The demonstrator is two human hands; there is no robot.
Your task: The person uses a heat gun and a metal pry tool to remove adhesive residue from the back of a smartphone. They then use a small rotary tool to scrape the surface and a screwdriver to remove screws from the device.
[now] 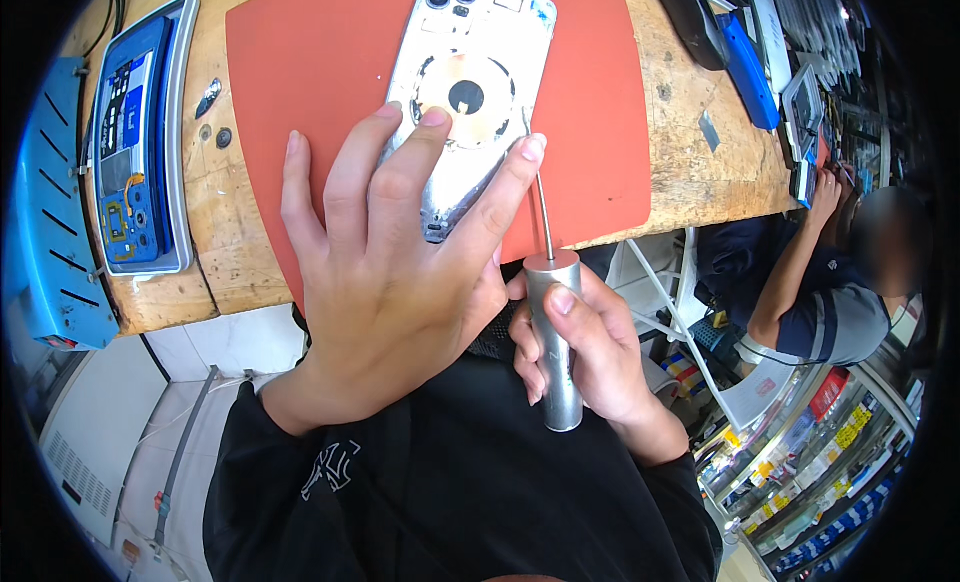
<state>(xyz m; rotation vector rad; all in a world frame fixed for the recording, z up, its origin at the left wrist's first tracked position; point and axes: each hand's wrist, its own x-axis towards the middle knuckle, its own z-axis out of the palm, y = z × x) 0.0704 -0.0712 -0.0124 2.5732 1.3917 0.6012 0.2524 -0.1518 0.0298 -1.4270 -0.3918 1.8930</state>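
A phone body (487, 32) with a scuffed silver-white back lies on a red-orange mat (590, 92). It has camera lenses at its far end and a bare ring with a dark centre. My left hand (390, 222) is spread palm down across it; two fingertips touch the back and its left edge, and the index fingertip rests at the right edge. My right hand (595, 347) grips a tool with a silver cylindrical handle (563, 407) and a thin metal shaft. The shaft runs up past my left index fingertip to the phone's right edge, where I cannot make out any contact.
On the wooden bench (185, 307), a tray (183, 182) with an opened blue phone stands left, beside a blue slotted box (70, 212). A blue-and-black tool (745, 72) lies at the far right. Another person's arm (790, 262) works beyond the right edge.
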